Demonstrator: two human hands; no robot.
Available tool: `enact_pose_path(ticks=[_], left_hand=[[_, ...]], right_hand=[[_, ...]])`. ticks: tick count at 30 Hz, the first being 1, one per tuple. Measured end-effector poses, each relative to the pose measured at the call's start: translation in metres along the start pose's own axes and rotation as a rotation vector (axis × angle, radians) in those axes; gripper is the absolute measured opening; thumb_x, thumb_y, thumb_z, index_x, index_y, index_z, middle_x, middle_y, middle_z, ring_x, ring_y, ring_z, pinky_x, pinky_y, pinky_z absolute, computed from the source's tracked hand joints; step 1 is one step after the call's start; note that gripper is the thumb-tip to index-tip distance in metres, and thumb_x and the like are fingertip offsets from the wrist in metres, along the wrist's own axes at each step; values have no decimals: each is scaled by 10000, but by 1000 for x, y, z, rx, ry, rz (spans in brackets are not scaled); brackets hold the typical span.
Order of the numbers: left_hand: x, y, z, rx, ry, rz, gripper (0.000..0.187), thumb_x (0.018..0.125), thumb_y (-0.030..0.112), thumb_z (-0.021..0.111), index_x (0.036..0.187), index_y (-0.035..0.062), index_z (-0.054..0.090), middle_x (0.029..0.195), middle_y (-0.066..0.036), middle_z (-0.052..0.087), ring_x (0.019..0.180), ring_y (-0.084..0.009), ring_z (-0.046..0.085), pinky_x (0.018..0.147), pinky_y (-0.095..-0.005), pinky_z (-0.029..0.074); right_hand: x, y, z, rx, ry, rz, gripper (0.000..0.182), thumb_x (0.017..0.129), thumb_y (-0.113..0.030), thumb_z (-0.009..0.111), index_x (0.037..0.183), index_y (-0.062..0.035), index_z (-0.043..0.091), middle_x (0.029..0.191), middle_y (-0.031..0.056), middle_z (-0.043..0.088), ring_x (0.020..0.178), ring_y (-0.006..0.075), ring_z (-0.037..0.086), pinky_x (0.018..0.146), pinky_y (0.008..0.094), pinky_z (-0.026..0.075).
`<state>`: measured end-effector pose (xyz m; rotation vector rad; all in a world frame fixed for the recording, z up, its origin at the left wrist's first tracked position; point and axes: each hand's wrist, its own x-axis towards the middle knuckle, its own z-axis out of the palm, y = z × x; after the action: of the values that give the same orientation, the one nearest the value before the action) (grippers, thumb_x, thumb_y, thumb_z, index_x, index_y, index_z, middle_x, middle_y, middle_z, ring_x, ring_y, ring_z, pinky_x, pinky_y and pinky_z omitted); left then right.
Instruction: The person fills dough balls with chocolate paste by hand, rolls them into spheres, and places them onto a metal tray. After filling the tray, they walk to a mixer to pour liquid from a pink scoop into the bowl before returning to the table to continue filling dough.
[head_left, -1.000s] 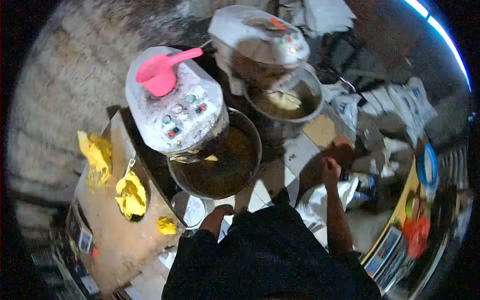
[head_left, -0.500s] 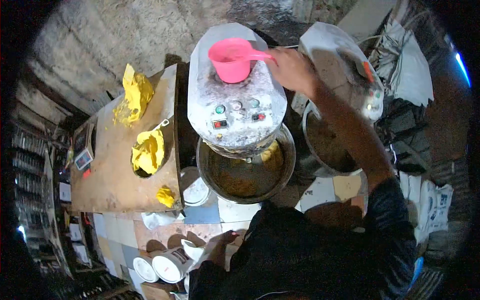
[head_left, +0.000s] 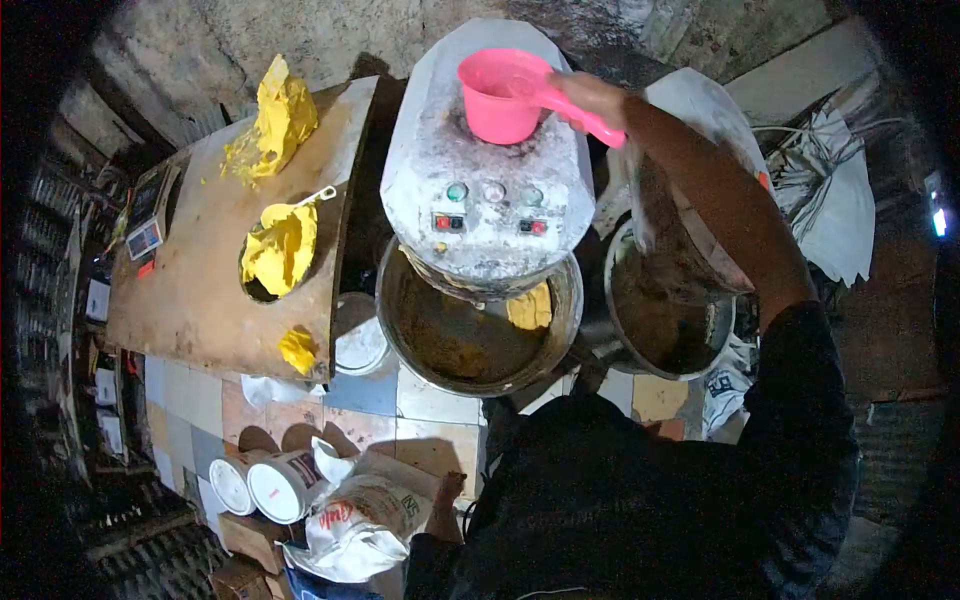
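Note:
A pink plastic dipper [head_left: 500,105] is over the top of a white, stained mixer head [head_left: 420,150]. My right hand [head_left: 590,98] is closed on its handle, which points to the lower right. What the dipper contains, if anything, I cannot make out. Below the head is a round metal mixing bowl [head_left: 395,345] with a lump of yellowish dough [head_left: 530,307] against its right side. My left hand [head_left: 447,495] hangs low beside my body, near a white printed sack [head_left: 365,515]; its fingers are too small and dark to read.
On the wooden table [head_left: 190,290] to the left are a yellow mound [head_left: 285,115], a bowl of yellow paste [head_left: 280,255] with a utensil, and a small yellow lump [head_left: 298,350]. A second mixer bowl [head_left: 610,310] stands right. White buckets [head_left: 280,490] are on the floor.
My right hand has shifted its hold along the handle. The dipper has moved slightly right over the mixer head, its handle now slanting further down. My view has shifted, showing more of the sack.

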<state>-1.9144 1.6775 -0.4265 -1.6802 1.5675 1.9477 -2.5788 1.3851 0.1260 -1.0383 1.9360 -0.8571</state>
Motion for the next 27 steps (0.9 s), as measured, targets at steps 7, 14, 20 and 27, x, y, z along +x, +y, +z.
enact_pose_path(ticks=[7,14,20,27], left_hand=[[-1,9,51,-303,149,183,226,888,253,628,979,47,644,689,-24,587,527,-113,487,465,-254,391],[-33,34,145,-623,258,63,383,832,245,711,1115,73,519,702,-68,605,482,-127,499,419,-259,390],[-31,14,224,-289,262,93,510,823,265,729,1153,12,433,792,-139,634,609,-158,580,549,-312,476],[-25,38,265,-586,125,-92,440,858,175,680,1183,75,400,786,-115,634,468,-141,520,430,-274,417]], right_hand=[[-47,17,-15,-151,92,-122,481,1005,-394,350,843,8,559,588,51,488,445,139,454,423,324,381],[-167,68,-84,-146,-46,-132,522,996,-414,375,723,-4,549,556,60,502,424,144,483,381,310,397],[-273,165,-113,-99,-164,-28,478,1006,-410,365,894,11,560,584,44,499,438,114,477,388,265,399],[-372,309,-87,-419,183,-620,405,999,-317,392,820,0,567,613,110,578,547,216,585,557,387,472]])
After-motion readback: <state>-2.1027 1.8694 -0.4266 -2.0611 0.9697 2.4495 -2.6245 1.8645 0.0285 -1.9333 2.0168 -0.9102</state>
